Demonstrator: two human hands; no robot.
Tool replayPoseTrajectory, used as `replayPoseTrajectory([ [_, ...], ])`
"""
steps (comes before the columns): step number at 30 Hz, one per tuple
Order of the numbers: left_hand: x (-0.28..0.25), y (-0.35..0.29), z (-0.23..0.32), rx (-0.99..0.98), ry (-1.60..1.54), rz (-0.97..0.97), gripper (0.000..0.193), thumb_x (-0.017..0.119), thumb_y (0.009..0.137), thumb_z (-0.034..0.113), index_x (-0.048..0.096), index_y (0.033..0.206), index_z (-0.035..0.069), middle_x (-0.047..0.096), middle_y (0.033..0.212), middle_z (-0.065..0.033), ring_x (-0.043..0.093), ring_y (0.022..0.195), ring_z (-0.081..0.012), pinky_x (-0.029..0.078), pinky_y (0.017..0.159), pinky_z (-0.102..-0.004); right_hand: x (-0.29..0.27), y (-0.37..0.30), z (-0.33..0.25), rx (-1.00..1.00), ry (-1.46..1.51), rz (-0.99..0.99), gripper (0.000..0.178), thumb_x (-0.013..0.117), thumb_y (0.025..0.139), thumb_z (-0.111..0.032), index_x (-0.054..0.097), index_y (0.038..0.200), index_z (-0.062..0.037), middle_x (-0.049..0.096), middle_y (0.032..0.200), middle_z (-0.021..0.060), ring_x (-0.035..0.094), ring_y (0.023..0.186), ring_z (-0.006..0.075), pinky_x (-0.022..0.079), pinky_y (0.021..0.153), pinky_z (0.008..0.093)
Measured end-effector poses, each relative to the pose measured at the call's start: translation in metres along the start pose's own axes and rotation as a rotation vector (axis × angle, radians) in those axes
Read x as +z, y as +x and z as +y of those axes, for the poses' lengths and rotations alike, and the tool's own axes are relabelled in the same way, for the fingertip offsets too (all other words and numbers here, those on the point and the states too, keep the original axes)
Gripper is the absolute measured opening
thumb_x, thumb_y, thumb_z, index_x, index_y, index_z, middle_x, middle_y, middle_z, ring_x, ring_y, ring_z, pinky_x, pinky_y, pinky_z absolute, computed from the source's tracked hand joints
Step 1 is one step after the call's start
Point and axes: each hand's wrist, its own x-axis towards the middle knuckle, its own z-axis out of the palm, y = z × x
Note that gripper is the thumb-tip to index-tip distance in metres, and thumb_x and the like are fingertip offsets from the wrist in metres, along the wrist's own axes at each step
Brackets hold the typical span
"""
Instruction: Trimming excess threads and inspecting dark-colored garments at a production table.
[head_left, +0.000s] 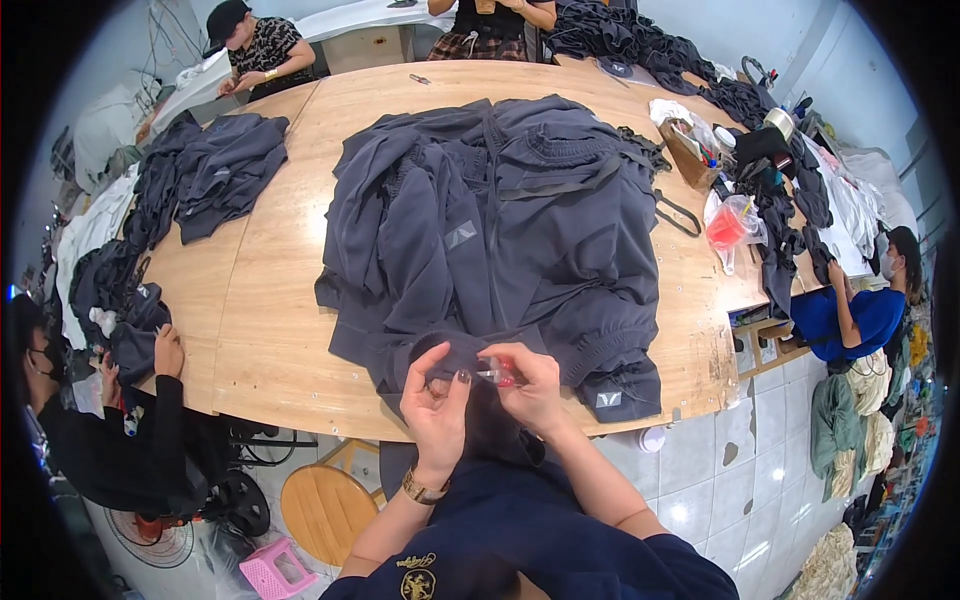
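A large dark grey garment (490, 240) with gathered elastic edges and small light patches lies spread on the wooden table in front of me. At its near edge, my left hand (435, 405) is closed on a bunched part of the cloth, thumb and fingers curled round it. Close beside it, my right hand (530, 388) grips a small red-handled tool that looks like thread snips (497, 375). Its pale tip points toward my left thumb. Fingers partly cover both the tool and the held cloth, so what the tip touches is hidden.
Dark garments (225, 170) are heaped at the left. A brown box (690, 155) and a bag of red drink (730, 228) stand at the right. Another small cutter (420, 79) lies at the far edge. Several people work around the table; a round stool (328, 508) stands below.
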Motion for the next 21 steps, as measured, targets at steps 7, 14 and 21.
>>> replayPoseTrajectory([
  [7,-0.001,0.008,0.006,-0.148,-0.351,0.066,0.029,0.049,0.091,0.0,0.045,0.119,0.001,0.062,0.098,-0.0125,0.062,0.091,-0.0189,0.055,0.081,-0.0389,0.003,-0.01,0.008,0.267,0.237,0.225,0.011,0.056,0.092,-0.011,0.059,0.094,-0.0002,0.056,0.077,-0.0057,0.049,0.068,0.0019,0.039,0.061,0.0145],
  [14,-0.005,0.001,-0.006,-0.067,-0.263,0.008,0.029,0.049,0.091,0.001,0.045,0.12,0.001,0.063,0.097,-0.0114,0.063,0.09,-0.0185,0.055,0.081,-0.0375,0.009,-0.001,-0.007,0.111,0.065,0.108,0.013,0.063,0.081,0.0,0.061,0.094,0.0005,0.065,0.078,0.0029,0.058,0.072,0.004,0.046,0.06,0.0192],
  [21,-0.003,0.007,0.007,-0.153,-0.373,0.055,0.028,0.048,0.091,0.001,0.046,0.119,0.001,0.062,0.1,-0.0125,0.063,0.091,-0.0199,0.054,0.082,-0.0373,-0.003,-0.009,-0.007,0.2,0.15,-0.049,0.014,0.064,0.078,0.003,0.061,0.092,0.0007,0.065,0.076,0.0037,0.059,0.069,0.0044,0.046,0.06,0.0191],
])
